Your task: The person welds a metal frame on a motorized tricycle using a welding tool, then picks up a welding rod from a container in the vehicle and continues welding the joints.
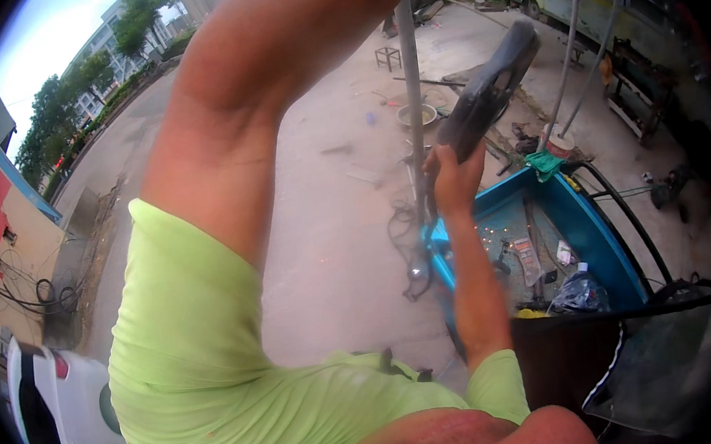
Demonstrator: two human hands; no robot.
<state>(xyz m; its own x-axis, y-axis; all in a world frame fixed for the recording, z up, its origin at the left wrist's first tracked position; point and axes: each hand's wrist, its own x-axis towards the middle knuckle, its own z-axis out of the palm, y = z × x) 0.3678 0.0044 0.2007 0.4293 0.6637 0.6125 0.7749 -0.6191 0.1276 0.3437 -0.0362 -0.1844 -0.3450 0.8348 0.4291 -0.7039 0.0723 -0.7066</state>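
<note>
My right hand (pixel 456 181), raised in front of me, is closed around the lower end of a dark grey hand-held welding shield (pixel 492 87). The shield appears nearly edge-on, tilted up and to the right, with an opening in its side. My left arm (pixel 232 114) reaches up across the picture, and its hand is beyond the upper edge. Beyond my right forearm is a blue cart bed (pixel 605 221). Small bright sparks (pixel 492 233) show over it. Inside lie a clear plastic bag (pixel 580 291), a printed packet (pixel 528 259) and other loose items.
A grey metal post (pixel 412 90) rises beside the shield. A green cloth (pixel 545 165) hangs on the cart's corner, near black rails (pixel 625 207). Cables (pixel 408 243) and a round basin (pixel 416 115) lie on the concrete. A white car (pixel 72 416) stands at the lower left.
</note>
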